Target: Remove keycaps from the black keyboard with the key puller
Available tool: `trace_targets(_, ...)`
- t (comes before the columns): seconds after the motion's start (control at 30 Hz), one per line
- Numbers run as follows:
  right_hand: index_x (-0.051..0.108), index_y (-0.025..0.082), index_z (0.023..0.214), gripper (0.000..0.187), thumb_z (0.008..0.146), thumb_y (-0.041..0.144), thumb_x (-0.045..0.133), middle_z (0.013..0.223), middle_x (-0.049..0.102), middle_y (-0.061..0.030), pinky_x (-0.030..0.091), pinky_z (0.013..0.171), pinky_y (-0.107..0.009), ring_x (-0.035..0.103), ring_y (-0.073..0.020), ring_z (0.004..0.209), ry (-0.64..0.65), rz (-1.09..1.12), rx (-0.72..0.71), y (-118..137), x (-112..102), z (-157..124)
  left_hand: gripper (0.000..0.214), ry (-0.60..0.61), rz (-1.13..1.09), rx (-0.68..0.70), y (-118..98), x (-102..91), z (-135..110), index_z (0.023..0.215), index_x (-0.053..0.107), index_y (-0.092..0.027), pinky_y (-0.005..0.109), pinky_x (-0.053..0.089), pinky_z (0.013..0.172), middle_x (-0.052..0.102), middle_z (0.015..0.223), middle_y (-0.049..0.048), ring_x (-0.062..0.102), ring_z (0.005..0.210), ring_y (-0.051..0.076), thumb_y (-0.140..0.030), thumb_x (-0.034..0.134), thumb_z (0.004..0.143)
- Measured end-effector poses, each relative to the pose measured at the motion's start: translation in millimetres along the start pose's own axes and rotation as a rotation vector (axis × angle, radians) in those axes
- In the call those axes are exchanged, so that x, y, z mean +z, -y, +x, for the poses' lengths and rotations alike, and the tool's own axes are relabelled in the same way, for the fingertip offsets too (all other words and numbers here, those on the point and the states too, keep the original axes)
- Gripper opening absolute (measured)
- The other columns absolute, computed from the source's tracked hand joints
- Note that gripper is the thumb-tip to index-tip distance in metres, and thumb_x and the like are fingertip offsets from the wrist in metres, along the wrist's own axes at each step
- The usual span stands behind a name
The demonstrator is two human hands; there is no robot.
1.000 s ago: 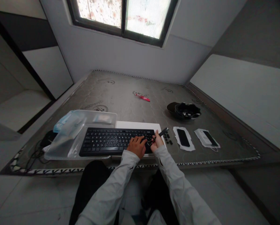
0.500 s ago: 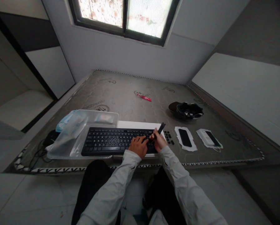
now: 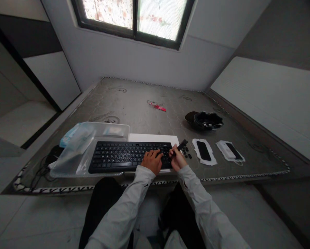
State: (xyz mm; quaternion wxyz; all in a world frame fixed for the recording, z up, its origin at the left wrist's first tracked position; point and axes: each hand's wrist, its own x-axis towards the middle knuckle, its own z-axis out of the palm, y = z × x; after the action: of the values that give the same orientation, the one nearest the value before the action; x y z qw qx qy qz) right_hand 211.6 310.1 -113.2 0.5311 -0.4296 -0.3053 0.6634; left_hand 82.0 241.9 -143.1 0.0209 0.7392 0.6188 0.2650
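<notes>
A black wireless keyboard [image 3: 126, 157] lies on a white board [image 3: 152, 138], close to the near edge of a grey mattress [image 3: 134, 100]. My left hand [image 3: 151, 162] rests over the keys at the keyboard's right part, holding nothing I can see. Just beside it, my right hand [image 3: 177, 157] grips a black-handled keycap puller [image 3: 182, 145], its tip hidden among my fingers at the keyboard's right end. Several loose black keycaps [image 3: 187, 152] sit on the mattress to the right of the keyboard.
A black phone on white foam [image 3: 204, 150] and a second phone with a white item [image 3: 229, 150] lie further right. A clear plastic bag [image 3: 90, 149] overlaps the keyboard's left side. A black cap [image 3: 205, 121] and a red wrapper [image 3: 157, 107] lie beyond.
The puller has tilted from nearly upright to leaning right, and my right hand has moved slightly right along the keyboard's end. My left hand stays on the keys.
</notes>
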Motion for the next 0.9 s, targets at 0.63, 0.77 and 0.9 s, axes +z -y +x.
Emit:
trace_targets(0.63, 0.054, 0.020, 0.066, 0.039, 0.070, 0.057, 0.069, 0.065, 0.061, 0.0006, 0.045, 0.057, -0.025, 0.057, -0.0126, 0.060, 0.013, -0.045, 0.022, -2.9, 1.8, 2.0, 0.036, 0.019, -0.015, 0.009, -0.4, -5.0, 0.7, 0.117, 0.058, -0.026, 0.043, 0.038, 0.091, 0.055, 0.127, 0.0054, 0.048, 0.111, 0.024, -0.020, 0.050, 0.082)
trace_targets(0.77, 0.053, 0.022, 0.071, 0.043, 0.063, 0.059, 0.073, 0.062, 0.058, 0.0024, 0.045, 0.055, -0.026, 0.055, -0.0130, 0.058, 0.103, -0.074, -0.066, -7.5, -6.3, 2.6, 0.036, 0.020, -0.012, 0.014, -0.3, -5.7, 0.7, 0.117, 0.057, -0.025, 0.044, 0.038, 0.091, 0.055, 0.128, 0.0056, 0.048, 0.110, 0.025, -0.021, 0.050, 0.082)
trace_targets(0.9, 0.049, 0.023, 0.070, 0.044, 0.062, 0.057, 0.074, 0.052, 0.045, 0.0081, 0.043, 0.053, -0.023, 0.042, -0.0083, 0.048, 0.132, -0.100, -0.107, -10.9, -9.3, 8.6, 0.035, 0.012, -0.006, 0.012, -0.4, -5.2, 0.3, 0.117, 0.057, -0.025, 0.044, 0.038, 0.091, 0.056, 0.126, 0.0044, 0.048, 0.110, 0.024, -0.021, 0.050, 0.083)
